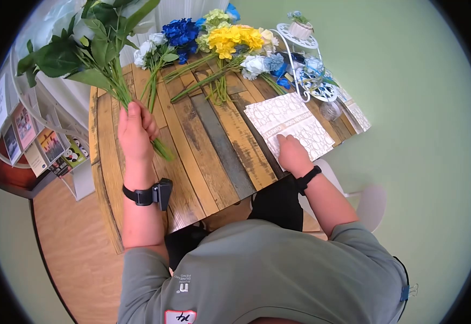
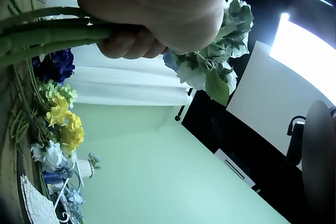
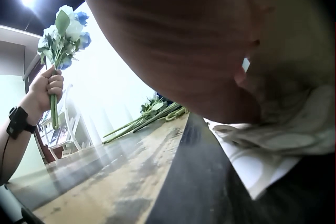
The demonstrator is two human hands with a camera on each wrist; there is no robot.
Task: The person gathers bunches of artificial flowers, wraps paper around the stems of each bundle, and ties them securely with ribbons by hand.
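Observation:
My left hand (image 1: 137, 132) grips a bunch of artificial flowers (image 1: 101, 54) by its green stems, held up over the left side of the table. White and blue blooms of this bunch (image 3: 65, 30) show in the right wrist view, with the stem ends below the fist. At the table's near edge my right hand (image 1: 295, 155) holds the near corner of white patterned wrapping paper (image 1: 305, 125), fingertips on its upper face. The paper curves up beside the hand in the right wrist view, where the palm hides most of the fingers.
Behind lie yellow flowers (image 1: 234, 41), dark blue flowers (image 1: 181, 32) and white flowers (image 1: 254, 65), stems toward me on the wooden table (image 1: 192, 178). A white tiered stand (image 1: 292, 59) with a small potted plant (image 1: 300, 26) stands back right. A magazine rack (image 1: 43, 127) is at left.

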